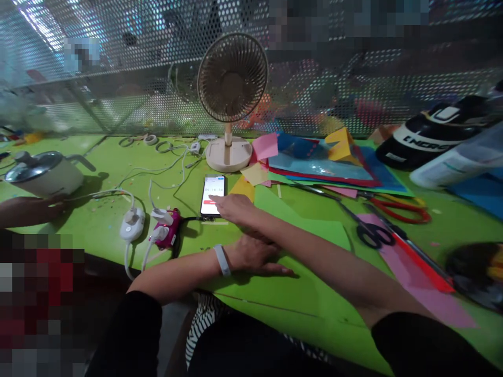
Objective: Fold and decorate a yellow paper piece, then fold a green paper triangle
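Observation:
A phone (207, 204) lies on the green table with its screen lit, showing what looks like a timer and a red button. My right hand (237, 210) reaches across from the right, its index finger stretched out over the screen; it holds nothing. Below it, my left hand (253, 255) rests flat on a sheet of green paper (314, 230), a light band round the wrist. My right forearm crosses above the left hand and hides part of its fingers; one finger points out to the right.
A desk fan (232, 78) stands behind the phone. Left are a pink power adapter (167, 230), a white socket (132, 224), cables, a lidded pot (49, 173) and another person's hand (35, 209). Right lie coloured papers (314, 157), black-handled scissors (373, 233) and a black bottle (428, 133).

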Action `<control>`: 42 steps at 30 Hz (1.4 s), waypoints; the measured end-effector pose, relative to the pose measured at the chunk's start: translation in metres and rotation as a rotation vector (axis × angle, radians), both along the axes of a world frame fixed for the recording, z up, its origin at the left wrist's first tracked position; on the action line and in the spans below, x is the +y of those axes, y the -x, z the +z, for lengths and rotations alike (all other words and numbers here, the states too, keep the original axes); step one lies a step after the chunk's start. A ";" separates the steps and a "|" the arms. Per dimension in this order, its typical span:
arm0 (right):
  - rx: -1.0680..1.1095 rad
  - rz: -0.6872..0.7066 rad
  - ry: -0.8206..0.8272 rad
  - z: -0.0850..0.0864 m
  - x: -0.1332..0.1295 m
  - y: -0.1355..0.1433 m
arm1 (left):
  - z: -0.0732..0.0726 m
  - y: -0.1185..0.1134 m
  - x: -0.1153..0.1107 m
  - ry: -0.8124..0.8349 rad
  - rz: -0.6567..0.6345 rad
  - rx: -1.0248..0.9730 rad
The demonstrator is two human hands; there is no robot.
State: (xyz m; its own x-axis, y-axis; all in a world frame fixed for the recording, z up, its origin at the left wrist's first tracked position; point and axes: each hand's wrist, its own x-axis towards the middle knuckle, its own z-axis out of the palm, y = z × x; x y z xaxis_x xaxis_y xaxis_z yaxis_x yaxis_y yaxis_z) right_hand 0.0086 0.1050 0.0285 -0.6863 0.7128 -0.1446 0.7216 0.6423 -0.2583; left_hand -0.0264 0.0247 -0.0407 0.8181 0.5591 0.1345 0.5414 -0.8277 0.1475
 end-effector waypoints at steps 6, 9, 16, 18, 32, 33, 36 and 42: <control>0.000 -0.097 -0.017 -0.007 0.013 0.003 | -0.002 0.000 -0.001 0.027 0.048 0.008; 0.005 -0.121 -0.027 -0.007 0.012 -0.002 | -0.002 0.001 -0.001 0.031 0.038 -0.003; 0.237 -0.127 -0.123 -0.015 -0.026 -0.077 | 0.001 0.000 0.000 0.053 0.022 0.017; 0.312 -0.082 -0.237 -0.026 -0.044 -0.116 | 0.001 0.000 -0.001 0.023 0.025 0.016; 0.177 0.114 -0.504 -0.108 -0.082 -0.222 | 0.005 0.000 -0.003 -0.017 0.049 0.110; 0.176 0.118 -0.499 -0.108 -0.081 -0.224 | 0.005 0.000 -0.003 -0.016 0.050 0.111; 0.169 0.118 -0.476 -0.107 -0.081 -0.232 | 0.007 0.000 -0.003 -0.007 0.047 0.122; 0.160 0.054 -0.424 -0.109 -0.086 -0.245 | 0.009 0.000 -0.003 0.008 0.045 0.111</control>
